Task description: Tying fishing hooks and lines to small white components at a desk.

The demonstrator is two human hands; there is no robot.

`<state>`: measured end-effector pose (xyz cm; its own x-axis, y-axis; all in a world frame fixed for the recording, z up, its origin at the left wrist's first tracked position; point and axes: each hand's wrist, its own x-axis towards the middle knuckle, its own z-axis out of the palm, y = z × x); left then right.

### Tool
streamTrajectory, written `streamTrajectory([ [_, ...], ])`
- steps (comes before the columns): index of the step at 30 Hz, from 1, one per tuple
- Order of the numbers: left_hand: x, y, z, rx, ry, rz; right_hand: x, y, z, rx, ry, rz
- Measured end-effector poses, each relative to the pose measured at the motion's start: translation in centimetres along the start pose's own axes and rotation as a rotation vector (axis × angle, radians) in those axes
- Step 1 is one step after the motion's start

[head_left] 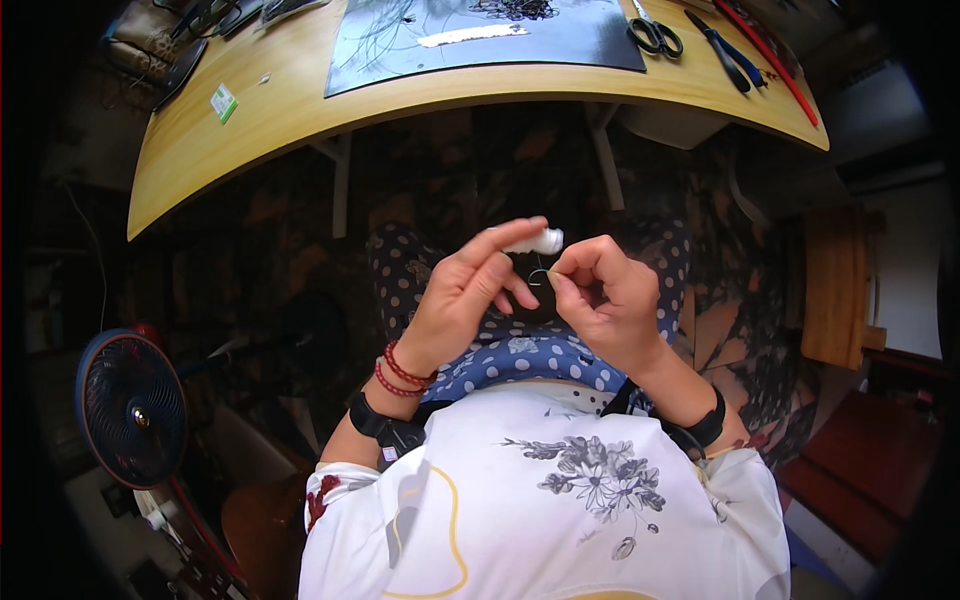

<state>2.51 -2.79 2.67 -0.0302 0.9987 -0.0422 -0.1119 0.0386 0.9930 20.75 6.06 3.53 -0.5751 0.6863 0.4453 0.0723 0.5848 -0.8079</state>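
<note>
Above my lap, my left hand (460, 300) has its index finger laid along a small white cylinder (549, 241), with the thumb beneath it. Whether this is a spool or some other white piece is hard to make out, as the fingers cover most of it. Close by on the right, my right hand (612, 295) is closed in a pinch of thumb and forefinger. From this pinch a thin greenish line (538, 271) curves out in a small loop in the gap between the hands. Its far end runs up toward the white cylinder.
Ahead stands a wooden table (280, 115) bearing a dark mat (580, 55) with a heap of thin black strands (515, 9). Scissors (656, 38), dark-handled pliers (728, 58) and a red strip (775, 65) lie right. A fan (132, 410) stands at my left.
</note>
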Motion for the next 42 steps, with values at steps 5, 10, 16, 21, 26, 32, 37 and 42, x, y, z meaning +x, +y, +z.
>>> streamTrajectory([
  [5, -0.2, -2.4, -0.5, -0.887, -0.057, -0.014, -0.3, -0.4, -0.2, 0.237, -0.049, 0.212],
  [10, -1.3, -1.5, 1.7, -0.695, -0.118, -0.079, 0.0, 0.9, 0.4, 0.009, 0.05, 0.031],
  [16, -0.1, -0.7, 0.0, -0.731, -0.003, 0.036, -0.2, 0.8, 0.3, -0.116, 0.052, -0.15],
  [21, 0.1, -0.1, 0.1, 0.382, 0.033, 0.194, -0.2, -0.2, -0.1, 0.078, 0.015, 0.081],
  [26, 0.0, -1.9, 0.6, -0.933, 0.038, -0.052, -0.5, 0.0, 0.0, 0.179, -0.02, 0.213],
  [32, -1.3, -0.4, 1.7, -0.646, -0.074, -0.095, -0.3, 1.8, 0.6, -0.104, 0.06, -0.085],
  [37, -0.2, -0.4, 0.2, -0.709, 0.039, 0.018, -0.4, 1.3, 0.6, -0.138, 0.044, -0.213],
  [42, -0.1, -0.9, -0.2, 0.211, 0.043, 0.108, -0.4, 0.3, 0.1, 0.09, -0.01, 0.107],
])
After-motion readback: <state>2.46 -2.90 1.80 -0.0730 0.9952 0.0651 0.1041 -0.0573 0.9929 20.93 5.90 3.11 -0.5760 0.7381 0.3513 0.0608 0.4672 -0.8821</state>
